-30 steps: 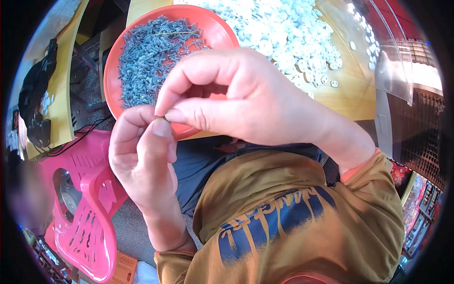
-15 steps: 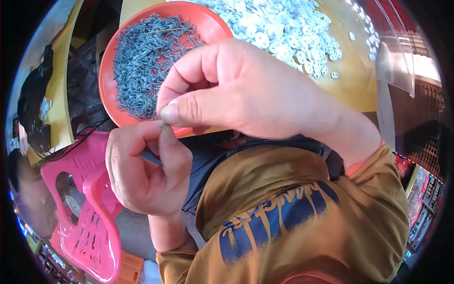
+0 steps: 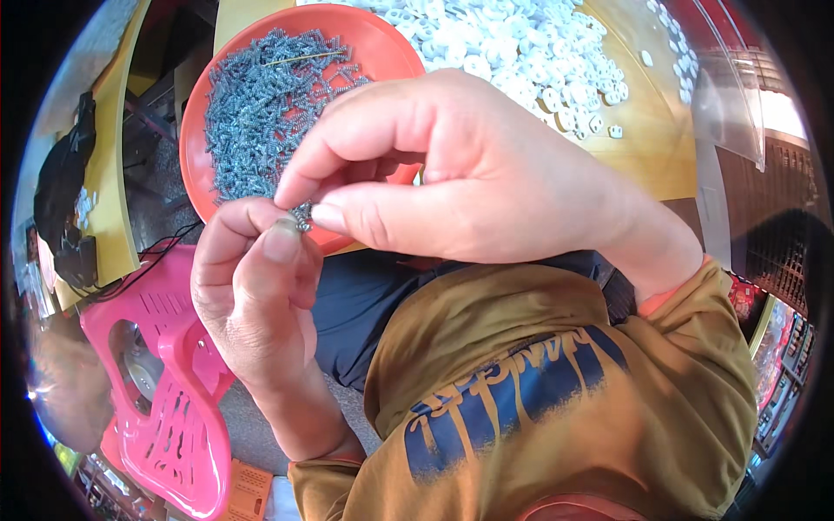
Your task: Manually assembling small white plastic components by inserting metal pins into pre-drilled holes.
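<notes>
My left hand is closed, thumb pressed against the bent index finger. A small metal coil spring shows at the tip of that pinch, partly hidden by the fingers. Over it, my right hand has its thumb and index fingertips apart, the thumb tip close beside the spring. Whether the thumb touches it I cannot tell. Behind both hands stands a round orange-red bowl holding a heap of small grey springs. A thin brass-coloured rod lies on the heap.
White small plastic pieces are heaped on the yellow-topped table beyond my right hand. A clear plastic sheet or bin is at the far right. A pink plastic chair stands at my left, near another yellow board.
My fingertips have parted from their tight pinch together. The right thumb has lifted away, the left thumb has moved up over its index finger, and a spring now shows between the hands.
</notes>
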A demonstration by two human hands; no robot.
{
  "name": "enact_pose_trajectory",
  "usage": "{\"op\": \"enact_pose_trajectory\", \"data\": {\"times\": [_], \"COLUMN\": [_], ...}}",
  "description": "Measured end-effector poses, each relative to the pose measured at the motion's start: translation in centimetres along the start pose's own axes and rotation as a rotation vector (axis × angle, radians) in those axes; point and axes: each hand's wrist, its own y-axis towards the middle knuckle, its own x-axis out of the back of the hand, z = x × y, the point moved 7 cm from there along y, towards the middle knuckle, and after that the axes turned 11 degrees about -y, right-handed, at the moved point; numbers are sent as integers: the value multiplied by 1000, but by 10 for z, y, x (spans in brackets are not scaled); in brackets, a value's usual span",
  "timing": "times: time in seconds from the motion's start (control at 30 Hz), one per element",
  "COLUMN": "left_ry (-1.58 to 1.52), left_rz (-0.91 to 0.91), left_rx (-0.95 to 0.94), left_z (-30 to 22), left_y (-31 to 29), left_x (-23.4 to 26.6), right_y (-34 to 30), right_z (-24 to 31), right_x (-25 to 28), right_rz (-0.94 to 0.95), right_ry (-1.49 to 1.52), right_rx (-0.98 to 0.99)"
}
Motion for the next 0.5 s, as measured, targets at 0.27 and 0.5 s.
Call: {"op": "enact_pose_trajectory", "data": {"times": [0.27,0.5], "left_ry": [119,407], "left_rz": [8,-16], "left_rx": [-92,-388], "left_z": [1,-8], "left_y": [-2,-11], "left_x": [-10,-18], "right_y": [-7,-12], "right_z": [3,-4], "right_x": [6,8], "right_rz": [-111,-253], "right_ry": [-179,-203], "right_rx": [117,224]}}
